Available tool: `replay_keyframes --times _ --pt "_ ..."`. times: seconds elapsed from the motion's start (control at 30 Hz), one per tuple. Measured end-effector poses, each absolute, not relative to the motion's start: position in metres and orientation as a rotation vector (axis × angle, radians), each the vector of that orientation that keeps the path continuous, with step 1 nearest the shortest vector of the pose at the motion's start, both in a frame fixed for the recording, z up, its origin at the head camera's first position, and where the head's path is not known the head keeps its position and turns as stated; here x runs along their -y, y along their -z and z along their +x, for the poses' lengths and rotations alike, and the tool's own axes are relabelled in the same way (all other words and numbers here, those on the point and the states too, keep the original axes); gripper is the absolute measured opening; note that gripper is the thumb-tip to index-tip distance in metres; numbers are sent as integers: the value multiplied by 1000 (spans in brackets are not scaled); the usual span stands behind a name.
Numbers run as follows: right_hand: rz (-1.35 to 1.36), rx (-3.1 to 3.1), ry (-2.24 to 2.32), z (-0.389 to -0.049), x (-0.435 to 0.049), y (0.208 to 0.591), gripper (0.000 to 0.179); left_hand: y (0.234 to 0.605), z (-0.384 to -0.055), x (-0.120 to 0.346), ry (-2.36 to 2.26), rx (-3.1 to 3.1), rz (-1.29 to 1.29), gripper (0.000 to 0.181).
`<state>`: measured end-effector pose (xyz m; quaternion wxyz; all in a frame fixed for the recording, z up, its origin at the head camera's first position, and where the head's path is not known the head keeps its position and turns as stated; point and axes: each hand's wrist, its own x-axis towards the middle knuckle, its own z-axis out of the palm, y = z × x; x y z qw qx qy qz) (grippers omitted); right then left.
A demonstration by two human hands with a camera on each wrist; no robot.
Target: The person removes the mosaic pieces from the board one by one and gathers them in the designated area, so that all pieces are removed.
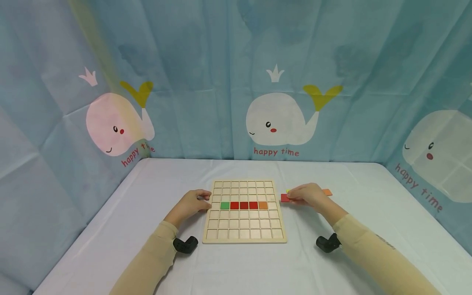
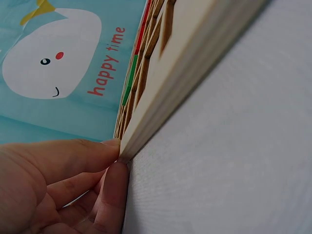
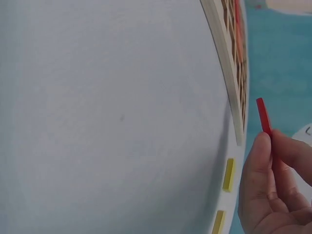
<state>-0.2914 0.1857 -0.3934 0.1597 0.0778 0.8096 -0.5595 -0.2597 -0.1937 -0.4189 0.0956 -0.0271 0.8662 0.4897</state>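
Observation:
A wooden grid board (image 1: 244, 241) lies flat on the table with a row of square tiles in it: a green tile (image 1: 225, 205), several red tiles and an orange tile (image 1: 263, 205). At the board's left edge, my left hand (image 1: 189, 205) holds on with thumb and bent fingers; the left wrist view shows the fingertips right at its rim. To the right of the board, my right hand (image 1: 311, 196) pinches a thin red tile (image 3: 263, 116) between thumb and fingers. The tile sticks out beyond the fingertips, and the hand hides its other end.
Beyond the right hand lies an orange tile (image 1: 327, 192), with yellow tiles (image 3: 228, 174) also on the white tablecloth (image 1: 258, 270). Black wrist devices (image 1: 186, 245) sit at both cuffs. A blue curtain (image 1: 206, 123) with whales hangs behind the table.

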Motion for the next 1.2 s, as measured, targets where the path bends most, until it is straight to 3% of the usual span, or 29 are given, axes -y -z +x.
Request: replay_keyframes --times 1.2 --pt "263 -2297 1579 -287 -249 390 55 418 -258 192 -1440 -2575 -82 48"
